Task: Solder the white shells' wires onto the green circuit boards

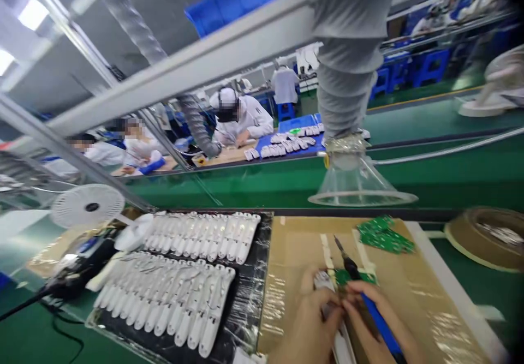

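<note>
My left hand point(313, 320) is closed around a white elongated plastic housing point(343, 345) over the cardboard work surface. In my right hand point(382, 320) lies a soldering iron point(374, 312) with a blue handle, its dark tip pointing up and away from me. The fingertips of both hands meet at the housing; what they pinch there is too small to make out. Just beyond the fingers is a green circuit board point(356, 276), partly hidden by the iron. More green circuit boards point(385, 234) lie farther back on the cardboard point(295, 255).
Rows of white housings point(164, 293) fill a black mat on the left. A small white fan point(88, 207) and a dark soldering station point(84, 260) stand beyond them. An extraction funnel point(362, 181) hangs over the back edge. A tape roll point(487, 236) sits right. Co-workers sit across the line.
</note>
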### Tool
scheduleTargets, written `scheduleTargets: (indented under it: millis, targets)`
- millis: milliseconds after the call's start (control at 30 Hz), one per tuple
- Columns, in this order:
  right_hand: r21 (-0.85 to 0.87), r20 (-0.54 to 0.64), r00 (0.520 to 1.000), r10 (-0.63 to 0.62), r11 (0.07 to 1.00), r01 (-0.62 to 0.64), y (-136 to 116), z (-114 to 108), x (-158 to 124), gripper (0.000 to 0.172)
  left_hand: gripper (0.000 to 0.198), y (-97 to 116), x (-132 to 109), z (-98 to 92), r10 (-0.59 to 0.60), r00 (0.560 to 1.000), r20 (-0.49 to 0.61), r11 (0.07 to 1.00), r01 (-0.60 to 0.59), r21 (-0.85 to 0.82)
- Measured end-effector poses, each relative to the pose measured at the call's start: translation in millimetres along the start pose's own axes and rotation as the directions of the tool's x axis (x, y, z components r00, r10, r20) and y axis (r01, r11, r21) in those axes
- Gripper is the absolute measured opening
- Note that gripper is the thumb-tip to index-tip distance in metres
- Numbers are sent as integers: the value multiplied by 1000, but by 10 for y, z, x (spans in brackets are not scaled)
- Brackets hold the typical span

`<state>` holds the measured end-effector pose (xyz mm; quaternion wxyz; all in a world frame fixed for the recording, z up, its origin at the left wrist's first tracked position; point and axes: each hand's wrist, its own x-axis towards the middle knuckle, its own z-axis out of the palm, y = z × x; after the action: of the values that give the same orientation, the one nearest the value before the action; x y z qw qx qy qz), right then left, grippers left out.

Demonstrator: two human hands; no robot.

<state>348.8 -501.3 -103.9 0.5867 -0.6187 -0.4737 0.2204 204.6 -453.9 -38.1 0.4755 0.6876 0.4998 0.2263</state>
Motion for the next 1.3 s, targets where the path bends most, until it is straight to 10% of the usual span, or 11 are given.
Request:
scheduleTargets:
  millis: [700,1300]
  targets:
    - [-35,69,990,-126,991,129,-164,-133,-254,14,19,-7,68,-1,51,999,-6,998,-51,24]
    - [-40,23,997,77,996,-76,-311,-152,-46,19,17,31,82,-1,3,1000,8,999,-3,42]
